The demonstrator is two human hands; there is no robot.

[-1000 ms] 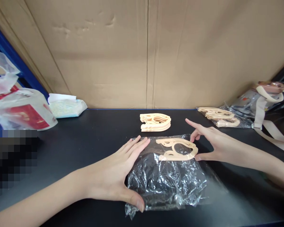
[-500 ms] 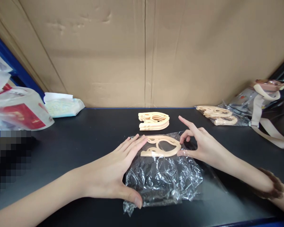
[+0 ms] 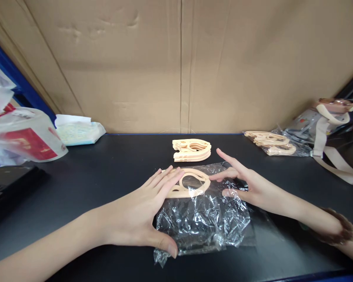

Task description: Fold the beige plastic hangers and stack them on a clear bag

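A beige folding hanger (image 3: 205,187), folded up, lies at the upper part of a clear plastic bag (image 3: 191,223). My left hand (image 3: 144,207) rests flat with its fingers spread over the bag's left side, and its fingers cover the hanger's left end. The thumb lies near the bag's lower left corner. At the hanger's rounded right end, a fingertip of my right hand (image 3: 241,182) touches it. That hand's index finger points up and its thumb is apart, over the bag. Just behind the bag sits a stack of similar folding hangers (image 3: 192,150).
More hangers (image 3: 269,141) in clear plastic lie at the back right, beside a strapped bottle (image 3: 312,117). At the left are a pack of tissues (image 3: 79,131), a bagged roll (image 3: 32,135) and a dark device (image 3: 11,182). Cardboard (image 3: 120,70) stands behind the black table (image 3: 114,172).
The folding hanger has slid left along the bag, further under my left fingers. My right hand has followed it, its fingers straighter. My left hand has stayed nearly still.
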